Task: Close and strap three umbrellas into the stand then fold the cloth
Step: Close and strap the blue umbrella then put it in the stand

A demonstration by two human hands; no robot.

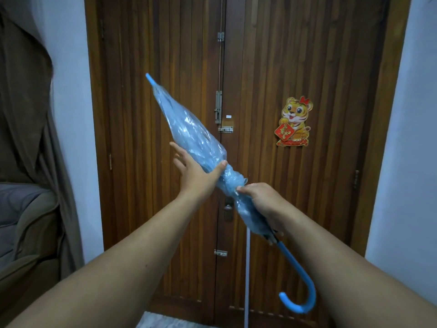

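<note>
While the right fingers were clamped around the gathered canopy just above the shaft, the left fingers were spread apart, only the thumb and palm laid against the canopy's wider part. The right hand therefore bore the umbrella, which hung in the air before the door, tip up to the left and hooked handle low to the right, resting on nothing. No strap could be made out among the plastic folds. The step in hand looked like rolling the canopy tight for strapping. To do it well, the right hand should probably hold firm as the pivot while the left hand wrapped round and smoothed the folds one way, so the loose bulge narrowed evenly. Neither stand nor cloth was in view.
</note>
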